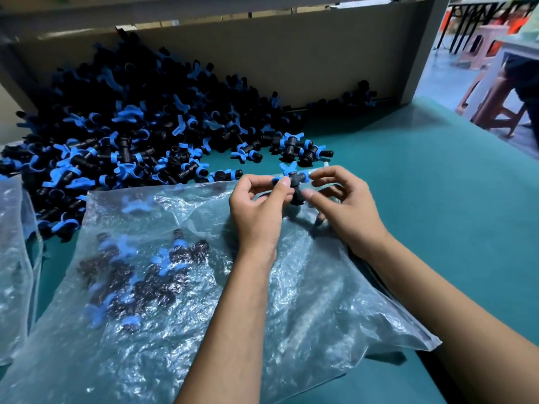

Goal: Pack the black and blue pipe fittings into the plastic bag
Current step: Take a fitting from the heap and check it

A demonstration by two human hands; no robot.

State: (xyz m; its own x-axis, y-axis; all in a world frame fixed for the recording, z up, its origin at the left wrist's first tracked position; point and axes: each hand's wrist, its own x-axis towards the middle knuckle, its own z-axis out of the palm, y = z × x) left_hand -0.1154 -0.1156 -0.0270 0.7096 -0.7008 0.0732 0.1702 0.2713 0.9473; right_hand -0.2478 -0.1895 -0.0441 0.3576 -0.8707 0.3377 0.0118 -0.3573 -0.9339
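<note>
Both forearms reached forward over the crinkled clear plastic bag (180, 281), the left hand (256, 205) and right hand (347, 205) each pinching one black T-shaped pipe fitting with blue winged collars (293, 182) between thumb and fingers. The fitting hung just above the bag's far edge, its crossbar lying left to right and its black stem pointing down toward the person.

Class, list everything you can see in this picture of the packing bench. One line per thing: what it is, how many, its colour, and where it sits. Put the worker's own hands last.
held fitting: one, black with blue rings, pinched between both hands above the bag's far edge.
loose fittings: too many to count, black and blue, heaped on the table's far left against the board.
plastic bag: one, clear, flat on the table in front, several fittings inside.
second bag: one, clear, at the left edge, partly cut off.
table: one, teal.
board: one, grey-brown, upright behind the heap.
stools: pinkish, on the floor at far right.
left hand: pinches the fitting.
right hand: pinches the fitting.
</note>
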